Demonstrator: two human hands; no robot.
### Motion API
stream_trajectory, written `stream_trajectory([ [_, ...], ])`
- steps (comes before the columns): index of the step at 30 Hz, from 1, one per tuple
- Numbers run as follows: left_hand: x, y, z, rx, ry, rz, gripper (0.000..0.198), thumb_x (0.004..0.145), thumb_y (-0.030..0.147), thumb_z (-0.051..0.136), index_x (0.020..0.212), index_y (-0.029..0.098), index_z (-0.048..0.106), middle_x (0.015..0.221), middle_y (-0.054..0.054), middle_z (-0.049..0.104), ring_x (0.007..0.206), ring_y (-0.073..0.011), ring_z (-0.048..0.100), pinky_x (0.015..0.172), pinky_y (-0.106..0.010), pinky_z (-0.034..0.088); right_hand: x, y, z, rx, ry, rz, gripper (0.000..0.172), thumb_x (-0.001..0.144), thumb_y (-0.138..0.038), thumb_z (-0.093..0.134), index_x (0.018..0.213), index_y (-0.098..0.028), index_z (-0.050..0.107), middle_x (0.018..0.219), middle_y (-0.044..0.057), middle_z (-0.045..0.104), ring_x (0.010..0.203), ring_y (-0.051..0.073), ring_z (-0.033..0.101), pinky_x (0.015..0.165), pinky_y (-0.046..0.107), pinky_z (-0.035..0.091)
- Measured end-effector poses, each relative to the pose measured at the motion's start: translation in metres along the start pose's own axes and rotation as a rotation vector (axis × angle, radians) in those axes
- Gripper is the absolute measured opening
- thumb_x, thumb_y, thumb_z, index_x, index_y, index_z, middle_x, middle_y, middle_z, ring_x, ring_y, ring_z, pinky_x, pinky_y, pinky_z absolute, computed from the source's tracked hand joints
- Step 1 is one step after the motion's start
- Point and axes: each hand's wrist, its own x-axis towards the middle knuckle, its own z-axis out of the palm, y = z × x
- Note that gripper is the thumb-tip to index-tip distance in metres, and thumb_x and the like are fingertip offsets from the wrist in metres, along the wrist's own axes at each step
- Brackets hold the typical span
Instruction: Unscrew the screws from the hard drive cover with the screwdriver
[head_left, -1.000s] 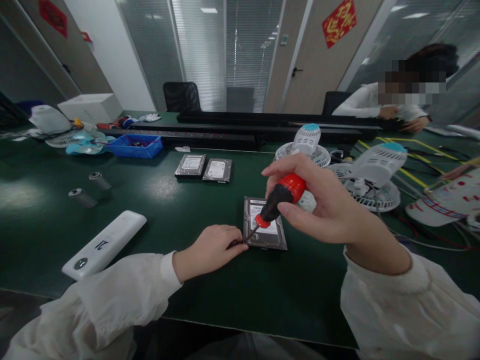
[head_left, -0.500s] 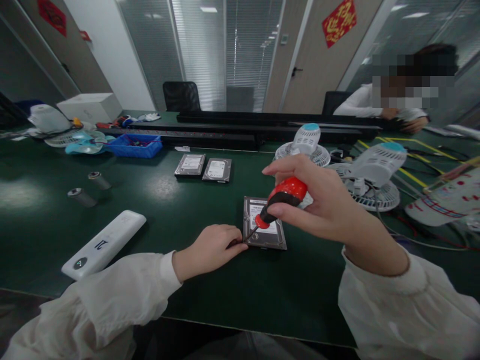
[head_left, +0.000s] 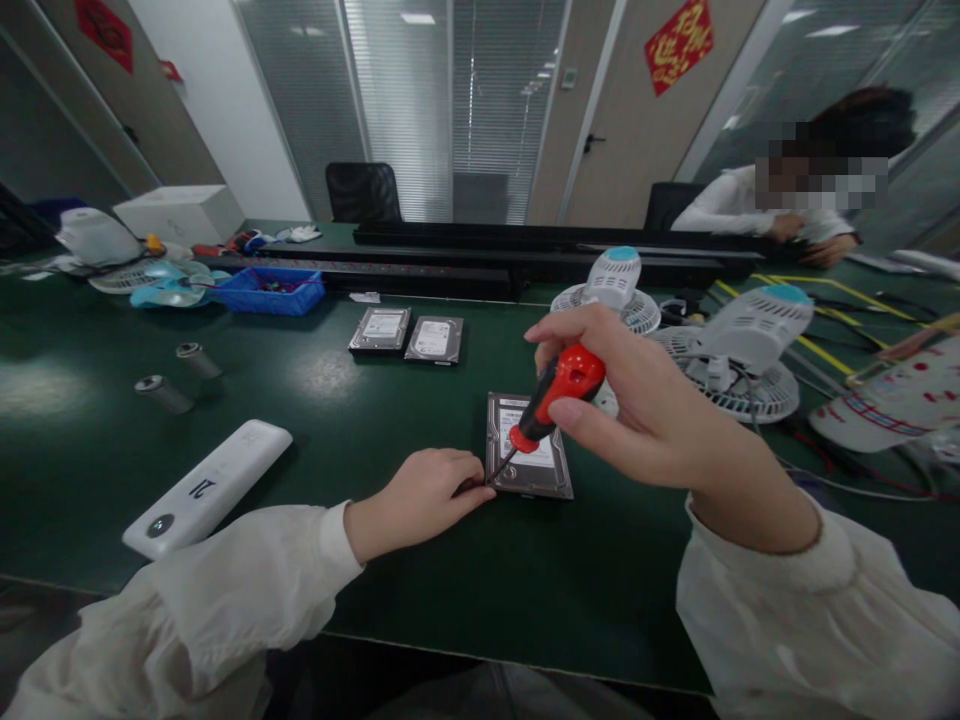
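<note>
A hard drive [head_left: 536, 478] lies label up on the green table [head_left: 450, 600]. My right hand [head_left: 630, 400] is closed round the red and black handle of a screwdriver [head_left: 559, 390], which slants down to the left. The screwdriver's tip meets the drive's near left corner. At that same corner are the fingertips of my left hand [head_left: 427, 500], thumb and fingers drawn together; whether anything small is between them is hidden. Farther back, two more hard drives [head_left: 381, 330] [head_left: 435, 340] lie side by side.
On the left are a white power bank [head_left: 210, 490], two metal cylinders [head_left: 166, 395] [head_left: 199, 360] and a blue basket [head_left: 271, 292]. White fans [head_left: 750, 340] [head_left: 611, 285] and cables stand on the right. Across the table sits a person [head_left: 727, 200] in white.
The screwdriver's handle has turned and tilted slightly in my right hand, whose fingers have shifted round it. My left hand and the drive have stayed put. The person opposite has moved a little.
</note>
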Motion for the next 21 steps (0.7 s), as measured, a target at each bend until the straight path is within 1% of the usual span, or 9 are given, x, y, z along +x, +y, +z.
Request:
stream_trajectory([
  [2, 0.0001, -0.0007, -0.0001, -0.003, -0.004, 0.001, 0.022, 0.108, 0.035, 0.064, 0.095, 0.019, 0.073, 0.094, -0.003, 0.074, 0.084, -0.0193, 0.070, 0.073, -0.029, 0.049, -0.0003, 0.0010, 0.0001, 0.078, -0.017, -0.029, 0.040, 0.102, -0.037, 0.054, 0.131, -0.011, 0.055, 0.119, 0.015, 0.068, 0.098, 0.022, 0.068, 0.078, 0.036, 0.053],
  [5, 0.0003, -0.0018, 0.0002, 0.000, -0.008, 0.001, 0.022, 0.108, 0.035, 0.064, 0.095, 0.019, 0.073, 0.094, -0.003, 0.074, 0.084, -0.0197, 0.071, 0.074, -0.030, 0.049, 0.0004, 0.0000, 0.0020, 0.106, 0.002, -0.039, 0.032, 0.100, -0.030, 0.059, 0.126, -0.012, 0.057, 0.112, 0.010, 0.068, 0.088, 0.017, 0.066, 0.074, 0.031, 0.052],
  [8, 0.0004, -0.0021, 0.0009, -0.010, 0.001, 0.009, 0.020, 0.108, 0.034, 0.064, 0.098, 0.019, 0.074, 0.095, -0.003, 0.075, 0.087, -0.0201, 0.071, 0.076, -0.030, 0.050, 0.0010, -0.0016, 0.0029, 0.000, 0.055, -0.025, 0.032, 0.101, -0.040, 0.068, 0.120, -0.015, 0.061, 0.102, 0.006, 0.070, 0.076, 0.014, 0.061, 0.069, 0.030, 0.049],
  [10, 0.0003, -0.0020, 0.0012, -0.014, 0.005, 0.011, 0.020, 0.108, 0.033, 0.063, 0.098, 0.019, 0.074, 0.096, -0.003, 0.075, 0.087, -0.0201, 0.071, 0.076, -0.030, 0.050, 0.0005, -0.0012, 0.0019, -0.043, 0.048, -0.021, 0.036, 0.102, -0.046, 0.066, 0.119, -0.015, 0.062, 0.098, 0.005, 0.070, 0.076, 0.015, 0.062, 0.069, 0.031, 0.048],
  [12, 0.0002, -0.0016, 0.0012, -0.014, 0.000, 0.003, 0.021, 0.108, 0.034, 0.063, 0.096, 0.019, 0.073, 0.095, -0.003, 0.074, 0.086, -0.0199, 0.071, 0.074, -0.030, 0.050, -0.0005, -0.0001, 0.0003, -0.014, 0.012, -0.021, 0.036, 0.105, -0.045, 0.058, 0.123, -0.014, 0.060, 0.102, 0.007, 0.070, 0.082, 0.018, 0.064, 0.071, 0.032, 0.049],
  [14, 0.0002, -0.0013, 0.0009, -0.013, -0.005, -0.004, 0.022, 0.108, 0.034, 0.064, 0.094, 0.020, 0.073, 0.094, -0.003, 0.074, 0.084, -0.0197, 0.070, 0.073, -0.030, 0.050, -0.0014, 0.0005, -0.0006, 0.049, -0.016, -0.032, 0.035, 0.103, -0.040, 0.055, 0.126, -0.014, 0.058, 0.109, 0.010, 0.069, 0.087, 0.019, 0.065, 0.072, 0.033, 0.051],
  [16, 0.0003, -0.0011, 0.0007, -0.015, -0.005, -0.002, 0.022, 0.108, 0.035, 0.063, 0.095, 0.020, 0.073, 0.094, -0.003, 0.074, 0.084, -0.0195, 0.070, 0.074, -0.030, 0.050, -0.0015, -0.0004, -0.0007, 0.071, -0.012, -0.041, 0.034, 0.099, -0.036, 0.058, 0.124, -0.014, 0.058, 0.109, 0.010, 0.069, 0.085, 0.017, 0.064, 0.070, 0.032, 0.050],
  [19, 0.0003, -0.0012, 0.0008, -0.016, -0.002, 0.002, 0.021, 0.108, 0.034, 0.063, 0.096, 0.020, 0.073, 0.095, -0.003, 0.074, 0.085, -0.0196, 0.070, 0.075, -0.030, 0.051, -0.0006, -0.0030, -0.0003, -0.020, 0.032, -0.001, 0.029, 0.100, -0.039, 0.066, 0.116, -0.015, 0.061, 0.092, 0.003, 0.068, 0.070, 0.013, 0.060, 0.061, 0.028, 0.043],
  [21, 0.0001, -0.0015, 0.0011, -0.013, -0.005, 0.000, 0.021, 0.108, 0.035, 0.063, 0.097, 0.020, 0.073, 0.095, -0.003, 0.074, 0.085, -0.0196, 0.071, 0.075, -0.030, 0.052, -0.0002, -0.0036, -0.0007, -0.070, 0.034, 0.034, 0.032, 0.100, -0.044, 0.068, 0.113, -0.016, 0.062, 0.083, 0.000, 0.065, 0.063, 0.012, 0.056, 0.057, 0.027, 0.039],
])
